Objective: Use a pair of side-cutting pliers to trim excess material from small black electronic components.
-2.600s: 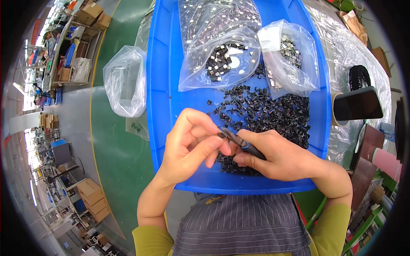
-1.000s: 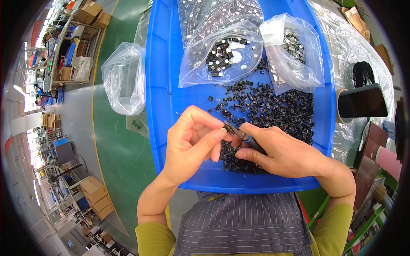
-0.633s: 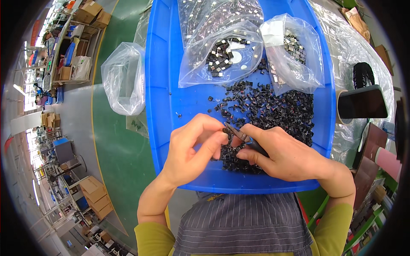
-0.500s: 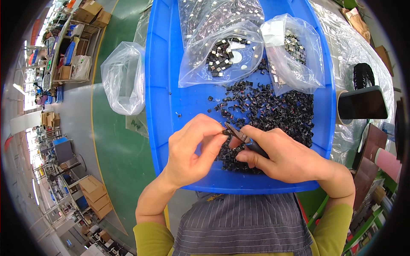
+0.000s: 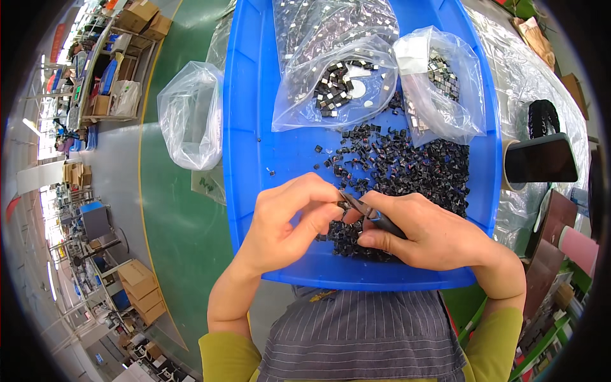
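Blue tray [image 5: 293, 149]: smooth plastic with raised walls on the left, right and near sides; its far end runs out of view.
Loose black pieces [image 5: 436, 169]: heaped thickly over the right side, thinning leftward into scattered singles; part of the near edge is hidden.
Stray piece [image 5: 271, 172]: small and dark, well apart from the heap, toward the left wall.
Middle bag [image 5: 289, 108]: clear plastic, lying open toward the far end, black pieces with pale faces clustered inside.
Far bag [image 5: 337, 25]: clear, just behind the middle one, similar pieces spread through it.
Right bag [image 5: 470, 118]: clear and wrinkled, near the right wall, pale-faced pieces showing within.
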Tool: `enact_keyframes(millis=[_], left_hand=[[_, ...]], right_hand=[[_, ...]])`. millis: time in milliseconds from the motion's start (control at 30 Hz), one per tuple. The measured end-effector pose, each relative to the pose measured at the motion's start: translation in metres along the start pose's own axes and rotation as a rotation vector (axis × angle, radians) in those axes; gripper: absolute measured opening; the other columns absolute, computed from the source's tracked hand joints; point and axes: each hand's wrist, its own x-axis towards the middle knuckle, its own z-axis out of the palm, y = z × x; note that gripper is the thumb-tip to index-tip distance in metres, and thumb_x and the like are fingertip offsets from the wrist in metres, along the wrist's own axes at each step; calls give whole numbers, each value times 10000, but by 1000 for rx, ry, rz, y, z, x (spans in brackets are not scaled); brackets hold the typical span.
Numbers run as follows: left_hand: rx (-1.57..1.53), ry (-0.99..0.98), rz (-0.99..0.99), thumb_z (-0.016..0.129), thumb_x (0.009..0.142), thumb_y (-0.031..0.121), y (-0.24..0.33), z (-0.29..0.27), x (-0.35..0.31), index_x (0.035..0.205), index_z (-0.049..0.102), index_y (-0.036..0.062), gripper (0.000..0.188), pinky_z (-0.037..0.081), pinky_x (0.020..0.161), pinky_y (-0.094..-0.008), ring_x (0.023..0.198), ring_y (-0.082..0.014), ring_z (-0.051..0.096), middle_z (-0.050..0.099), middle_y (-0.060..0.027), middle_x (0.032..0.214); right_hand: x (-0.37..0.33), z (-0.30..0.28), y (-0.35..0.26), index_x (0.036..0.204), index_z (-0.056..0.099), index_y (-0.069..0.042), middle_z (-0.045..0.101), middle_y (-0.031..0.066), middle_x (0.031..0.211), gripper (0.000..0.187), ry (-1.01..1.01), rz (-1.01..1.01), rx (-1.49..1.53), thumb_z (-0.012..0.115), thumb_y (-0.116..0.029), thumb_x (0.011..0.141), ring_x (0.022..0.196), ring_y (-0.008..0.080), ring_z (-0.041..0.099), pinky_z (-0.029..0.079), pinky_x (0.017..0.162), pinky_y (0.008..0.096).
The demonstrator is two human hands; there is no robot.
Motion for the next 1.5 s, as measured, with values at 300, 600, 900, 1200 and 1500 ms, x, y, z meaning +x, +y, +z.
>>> enact_keyframes(millis=[300,600,900,1200,1500], left_hand=[[-46,-113,-85,605,866,11,1,-8,1,862,589,-17,33,436,510,-236,568,-102,581,600,-61,755],[-97,-78,-176,600,889,45,3,-5,0,886,577,-9,59,435,510,-227,563,-87,573,603,-45,711],[-155,-117,-164,602,895,58,6,-9,1,885,576,-8,71,433,515,-228,564,-92,565,598,-47,722],[-153,-102,-179,605,891,55,7,-8,0,869,582,-6,69,433,520,-230,571,-91,568,596,-47,730],[-49,-103,-126,613,874,37,3,-8,0,864,592,-17,58,435,518,-235,569,-105,585,598,-60,733]], right_hand=[[2,-5,-2,1100,497,0,628,238,912,283,-86,15,-3,567,-209,922,905,414,606,470,751,457],[1,-3,0,1117,489,10,626,237,926,306,-79,-9,31,559,-222,930,922,414,605,471,758,455],[1,-6,-4,1128,492,13,628,239,960,319,-141,1,32,552,-234,936,937,411,606,474,773,450],[1,-7,-4,1122,485,15,631,239,938,330,-153,2,54,548,-250,936,916,413,609,472,771,450],[0,-4,-1,1073,493,5,621,246,826,299,-109,29,-42,553,-250,929,833,433,598,458,702,478]])
